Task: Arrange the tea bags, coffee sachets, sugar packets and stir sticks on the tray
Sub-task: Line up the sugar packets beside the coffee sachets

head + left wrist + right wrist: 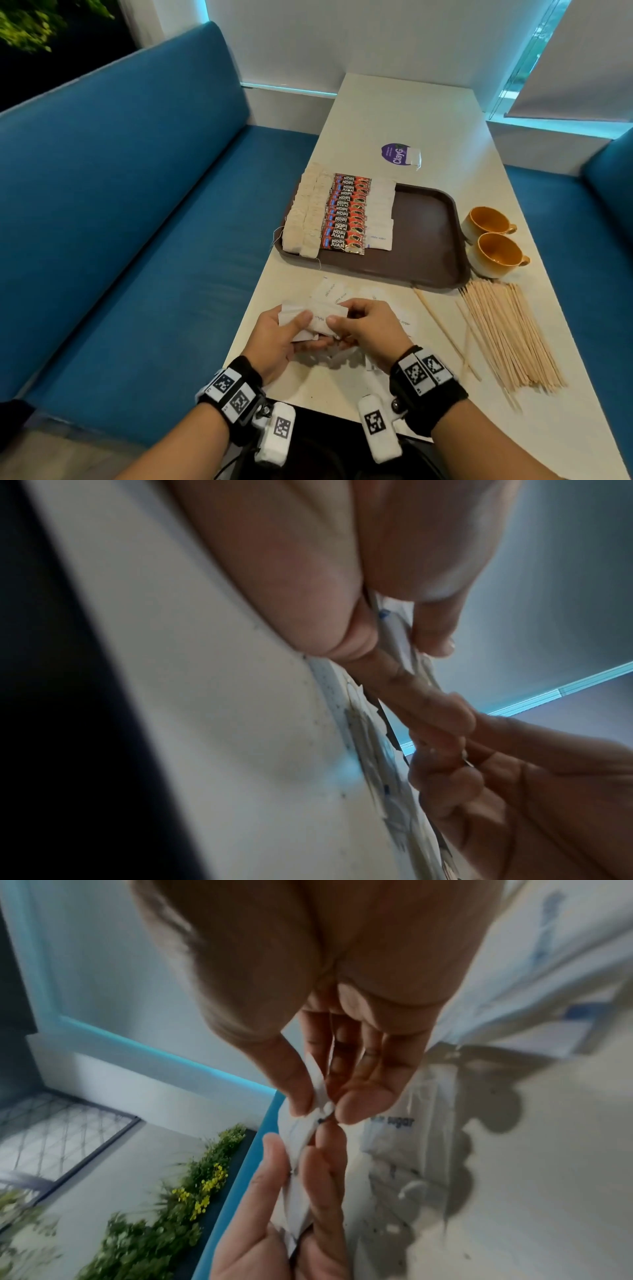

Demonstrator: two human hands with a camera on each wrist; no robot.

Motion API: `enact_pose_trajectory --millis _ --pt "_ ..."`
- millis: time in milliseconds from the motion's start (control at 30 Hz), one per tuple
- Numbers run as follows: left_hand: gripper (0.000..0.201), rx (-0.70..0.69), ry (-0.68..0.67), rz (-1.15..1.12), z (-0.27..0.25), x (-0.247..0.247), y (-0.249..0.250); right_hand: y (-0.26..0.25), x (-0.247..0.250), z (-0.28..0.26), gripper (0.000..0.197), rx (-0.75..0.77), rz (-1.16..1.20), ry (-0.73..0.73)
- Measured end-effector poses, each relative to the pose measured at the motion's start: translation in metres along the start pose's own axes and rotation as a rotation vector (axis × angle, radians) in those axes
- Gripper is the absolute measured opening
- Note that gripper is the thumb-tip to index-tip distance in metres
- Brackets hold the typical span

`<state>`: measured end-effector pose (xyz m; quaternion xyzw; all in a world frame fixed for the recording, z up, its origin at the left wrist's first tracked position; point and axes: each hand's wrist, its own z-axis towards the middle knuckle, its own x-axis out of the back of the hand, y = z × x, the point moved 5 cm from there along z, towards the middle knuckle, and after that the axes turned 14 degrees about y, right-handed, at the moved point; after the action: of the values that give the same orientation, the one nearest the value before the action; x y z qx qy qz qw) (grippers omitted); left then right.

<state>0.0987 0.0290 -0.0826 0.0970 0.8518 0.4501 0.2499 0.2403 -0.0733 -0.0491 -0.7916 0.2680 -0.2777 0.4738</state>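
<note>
Both hands hold a small stack of white sugar packets (pixel 317 320) just above the table's near edge. My left hand (pixel 284 334) grips the stack from the left, thumb on top. My right hand (pixel 363 325) pinches its right end (pixel 320 1096) between thumb and fingers. More loose sugar packets (pixel 337 291) lie on the table under and behind the hands. The brown tray (pixel 424 233) holds rows of tea bags (pixel 306 212), red coffee sachets (pixel 347 214) and sugar packets (pixel 380 209) on its left half. A pile of wooden stir sticks (pixel 507 332) lies at the right.
Two orange-lined cups (pixel 493 240) stand right of the tray. A purple round sticker (pixel 397 154) with a single tea bag (pixel 413 158) sits behind the tray. Blue sofa seats (pixel 137 205) flank the narrow white table (pixel 411 113).
</note>
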Motion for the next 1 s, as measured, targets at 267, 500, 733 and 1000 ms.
enact_pose_trajectory --millis 267,500,733,1000 --pt "0.054 0.003 -0.045 -0.065 0.005 0.002 -0.002 -0.007 0.036 0.005 0.018 0.082 -0.05 0.311" --pt "0.059 0.043 -0.139 -0.082 0.003 0.001 -0.002 -0.009 0.001 -0.009 0.013 0.198 -0.238 0.274" --pt "0.058 0.05 -0.121 -0.081 0.002 -0.001 -0.004 -0.008 -0.02 -0.012 0.014 0.221 -0.204 0.114" --pt "0.041 0.048 -0.068 -0.03 0.0 -0.001 -0.002 -0.014 0.004 -0.009 0.025 0.359 -0.216 0.139"
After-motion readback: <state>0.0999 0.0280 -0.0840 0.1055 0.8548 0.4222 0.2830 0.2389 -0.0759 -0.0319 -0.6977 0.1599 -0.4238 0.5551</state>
